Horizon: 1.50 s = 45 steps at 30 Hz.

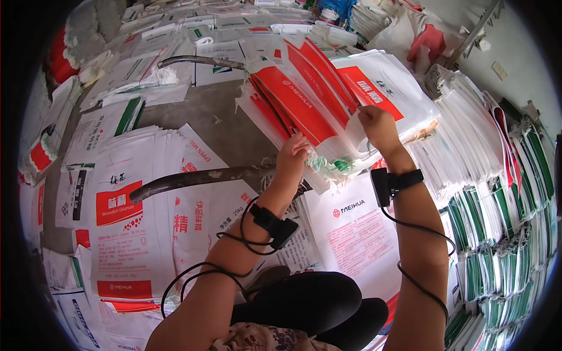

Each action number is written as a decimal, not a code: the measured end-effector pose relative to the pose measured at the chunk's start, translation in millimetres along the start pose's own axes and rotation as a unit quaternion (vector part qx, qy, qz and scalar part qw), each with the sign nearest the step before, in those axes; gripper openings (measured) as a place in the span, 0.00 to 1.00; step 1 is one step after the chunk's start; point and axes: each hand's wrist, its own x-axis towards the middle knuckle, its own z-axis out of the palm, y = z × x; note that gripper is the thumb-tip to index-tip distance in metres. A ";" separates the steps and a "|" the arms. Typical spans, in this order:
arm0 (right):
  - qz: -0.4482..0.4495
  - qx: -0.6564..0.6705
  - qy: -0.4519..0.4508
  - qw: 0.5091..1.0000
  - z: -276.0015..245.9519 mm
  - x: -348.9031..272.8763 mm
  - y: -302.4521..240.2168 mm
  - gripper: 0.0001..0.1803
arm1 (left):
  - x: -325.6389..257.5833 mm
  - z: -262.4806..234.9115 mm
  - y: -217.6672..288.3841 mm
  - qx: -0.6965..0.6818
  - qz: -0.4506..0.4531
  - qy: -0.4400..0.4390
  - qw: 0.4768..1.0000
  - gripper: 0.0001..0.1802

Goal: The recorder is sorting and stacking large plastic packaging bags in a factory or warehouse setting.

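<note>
Gripping the near, frayed edge of a thick bundle of flat white woven sacks with red printed panels (304, 102) with the left hand (291, 157), fingers curled shut around the lower corner. Pinching the top sack of the same bundle with the right hand (377, 126), thumb and fingers closed on the white sheet just beside its red block. Bundle being held tilted above the floor, straight ahead between both hands, fanning out towards the upper left.

Wearing a black strapped wrist device (275, 225) on the left forearm and another black wrist device (391, 182) on the right, each trailing a thin black cable.

Lying directly below the bundle: a flat white sack with red print (357, 234), resting by the knees in black trousers (310, 301). Crossing under the left forearm: a long rusty curved metal bar (193, 180); a second such bar (199, 60) lying further off, its far end hidden behind the raised bundle. Spreading at left: overlapping white sacks with red label panels (129, 222) on the grey concrete floor (205, 114). Crowding close at right: tall stacks of white sacks with green striped edges (497, 234). Heaping behind: more white sacks, with a crumpled red and white bag (424, 38) on top.
</note>
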 end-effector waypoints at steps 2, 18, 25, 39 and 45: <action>0.000 0.021 -0.018 1.000 7.5 -7.6 10.7 0.17 | -3.3 5.9 1.5 -0.006 0.006 -0.006 1.000 0.28; -0.201 0.053 0.058 0.976 39.2 -31.0 6.0 0.18 | 14.0 22.1 17.0 -0.046 0.010 0.012 0.999 0.28; -0.207 -0.151 -0.030 0.966 42.3 -58.1 -30.5 0.16 | 17.6 21.0 15.9 -0.041 0.019 0.001 0.999 0.24; -0.235 -0.216 -0.028 0.947 32.6 -56.5 -27.3 0.24 | 21.8 22.2 10.2 -0.045 0.017 0.004 0.999 0.25; -0.187 -0.168 -0.031 0.967 41.4 -64.2 -18.7 0.22 | 20.8 25.9 15.0 0.005 0.015 0.011 1.000 0.26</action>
